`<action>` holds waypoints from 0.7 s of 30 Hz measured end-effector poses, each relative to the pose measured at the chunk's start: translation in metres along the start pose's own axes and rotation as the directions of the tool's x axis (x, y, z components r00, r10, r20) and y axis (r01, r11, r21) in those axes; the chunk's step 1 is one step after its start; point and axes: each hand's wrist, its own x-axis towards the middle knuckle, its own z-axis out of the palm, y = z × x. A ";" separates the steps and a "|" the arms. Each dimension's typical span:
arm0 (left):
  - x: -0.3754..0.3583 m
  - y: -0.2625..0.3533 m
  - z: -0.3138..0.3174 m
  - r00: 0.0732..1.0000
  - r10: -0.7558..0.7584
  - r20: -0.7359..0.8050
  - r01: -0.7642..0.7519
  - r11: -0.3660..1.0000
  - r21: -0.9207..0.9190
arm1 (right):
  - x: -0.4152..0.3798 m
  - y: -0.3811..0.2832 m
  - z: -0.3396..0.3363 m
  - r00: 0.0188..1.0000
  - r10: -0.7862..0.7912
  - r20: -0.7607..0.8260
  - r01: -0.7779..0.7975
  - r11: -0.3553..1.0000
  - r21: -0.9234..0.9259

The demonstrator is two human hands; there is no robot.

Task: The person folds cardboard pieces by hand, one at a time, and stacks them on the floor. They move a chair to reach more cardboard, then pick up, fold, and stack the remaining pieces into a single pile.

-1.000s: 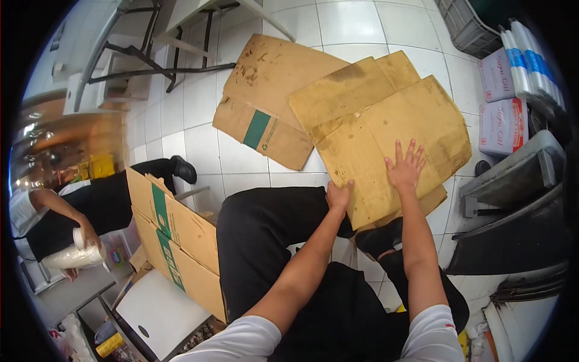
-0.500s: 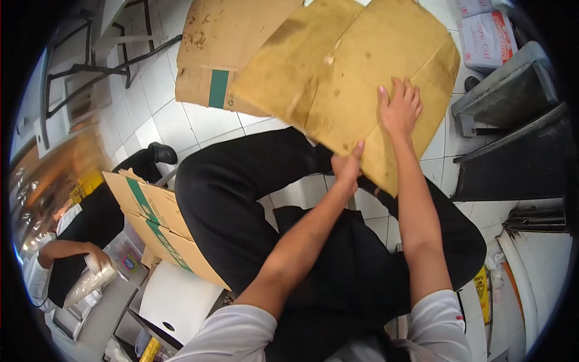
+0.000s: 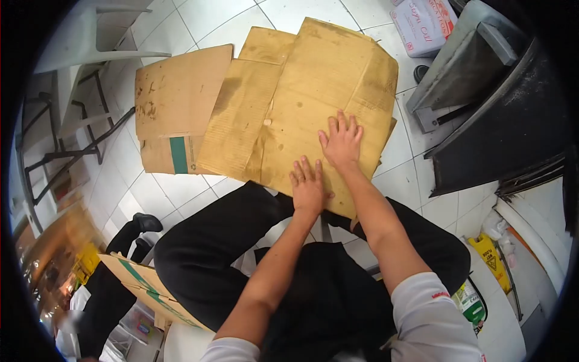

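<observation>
A large stained sheet of cardboard (image 3: 325,78) lies spread in front of my knees, creased down its length. My left hand (image 3: 309,187) rests on its near part, fingers stretched out and palm down. Just beyond and to the right, my right hand (image 3: 342,142) also presses flat on the sheet with its fingers spread. Under the left side of this sheet, another cardboard piece with a green stripe (image 3: 180,154) shows, and its brown, dirt-marked upper flap (image 3: 181,90) lies further left. Neither hand grips anything.
Folded cardboard with green bands (image 3: 151,289) leans by my left knee. Another person's dark-clothed legs (image 3: 117,295) are at left. Black-framed furniture (image 3: 90,145) stands left; dark panels (image 3: 500,133) and an oil carton (image 3: 422,24) are at right. A yellow wet-floor sign (image 3: 490,259) lies low right.
The large sheet has come down flatter toward the floor. My left hand has let go of its near edge and now lies open on top. The view has shifted.
</observation>
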 end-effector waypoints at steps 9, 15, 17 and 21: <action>0.026 -0.002 0.019 0.996 0.010 0.084 -0.034 0.957 0.288 | 0.168 0.039 -0.023 0.945 0.104 -0.310 -0.130 0.990 -0.062; 0.037 -0.021 0.023 0.997 0.035 0.065 -0.049 0.972 0.230 | 0.197 0.044 0.082 0.987 0.162 -0.007 -0.161 0.972 -0.173; 0.034 -0.024 0.010 0.997 0.075 0.020 -0.078 0.979 0.189 | 0.206 0.053 0.065 0.983 0.169 0.072 -0.149 0.962 -0.230; 0.055 -0.039 0.008 0.998 0.035 0.052 -0.046 0.971 0.236 | 0.194 0.027 0.047 0.997 0.075 0.012 -0.073 0.986 -0.150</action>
